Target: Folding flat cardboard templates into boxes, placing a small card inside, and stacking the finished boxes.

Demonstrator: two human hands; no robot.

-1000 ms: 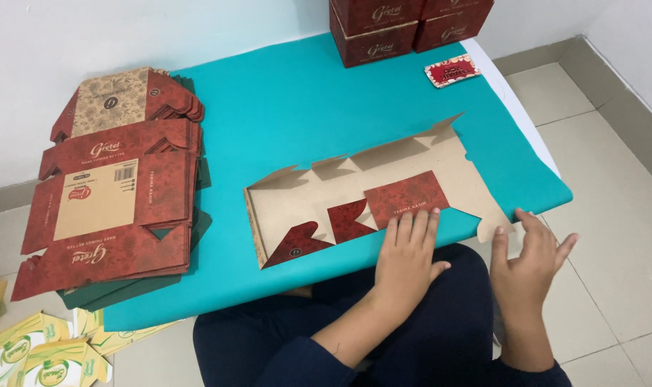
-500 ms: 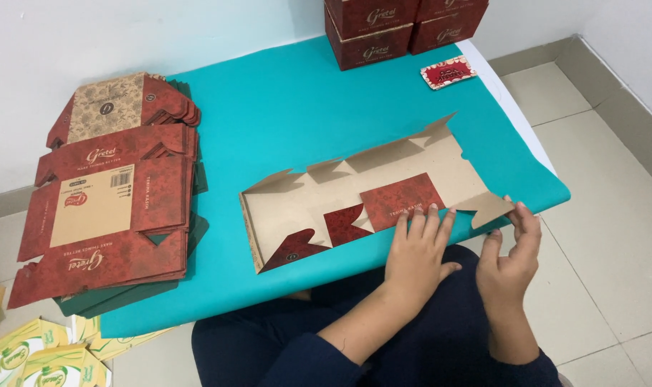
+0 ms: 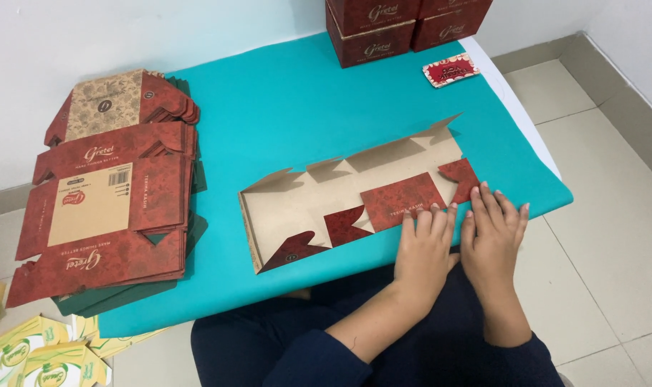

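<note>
A flat cardboard box blank (image 3: 319, 197), brown inside with red patterned flaps, lies on the teal table (image 3: 304, 107) in front of me. My left hand (image 3: 426, 247) rests palm down at the table's near edge, fingertips on the large red flap (image 3: 403, 201) folded over the blank. My right hand (image 3: 492, 229) lies flat beside it, fingertips pressing the small red end flap (image 3: 461, 175) at the blank's right end. Neither hand grips anything.
A tall stack of flat red box blanks (image 3: 104, 208) fills the table's left end. Assembled red boxes (image 3: 372, 36) stand at the far edge, a small red card (image 3: 451, 70) beside them. Yellow-green flat packs (image 3: 32, 355) lie on the floor at lower left.
My right hand came in from beyond the table's edge, took the end flap and folded it inward; it now lies flat, red side up. My left hand stayed on the large flap.
</note>
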